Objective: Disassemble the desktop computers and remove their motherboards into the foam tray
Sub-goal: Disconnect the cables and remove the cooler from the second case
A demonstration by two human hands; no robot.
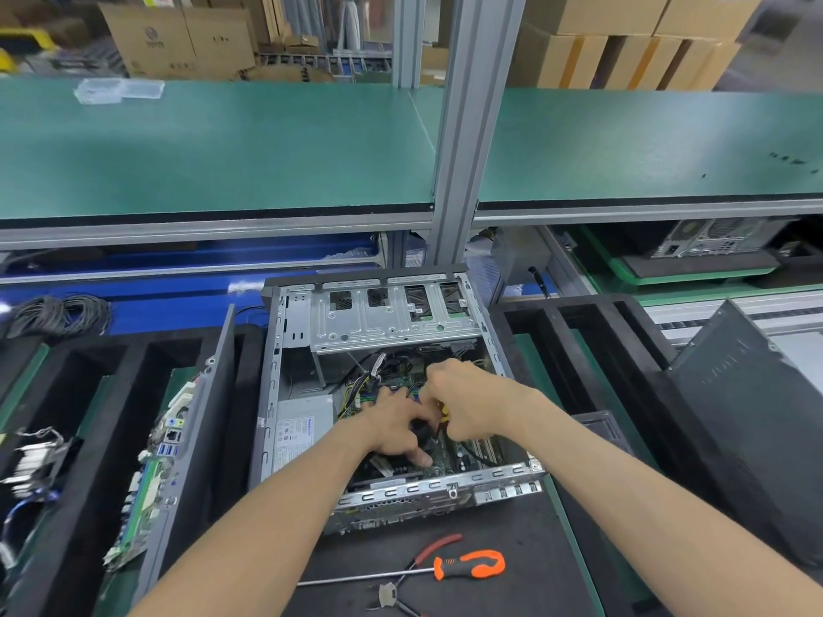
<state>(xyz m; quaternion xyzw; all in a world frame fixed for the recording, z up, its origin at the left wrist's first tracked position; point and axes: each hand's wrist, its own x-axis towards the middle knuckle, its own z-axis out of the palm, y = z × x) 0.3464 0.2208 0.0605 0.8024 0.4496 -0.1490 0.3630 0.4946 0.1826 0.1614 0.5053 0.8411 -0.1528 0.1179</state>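
Both hands are down inside the open case (285, 394) mid-bench: left hand (394, 427) grips a black connector (421, 427), right hand (463, 405) pinches cables, motherboard (450, 458) directly underneath; foam tray (133, 394) sits left.

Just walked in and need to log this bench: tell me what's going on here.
A person has both hands inside an open desktop case lying on the bench. The left hand and right hand are gripping cables over the motherboard, which sits in the case. A screwdriver and pliers lie unused in front. Another motherboard already stands in the foam tray.
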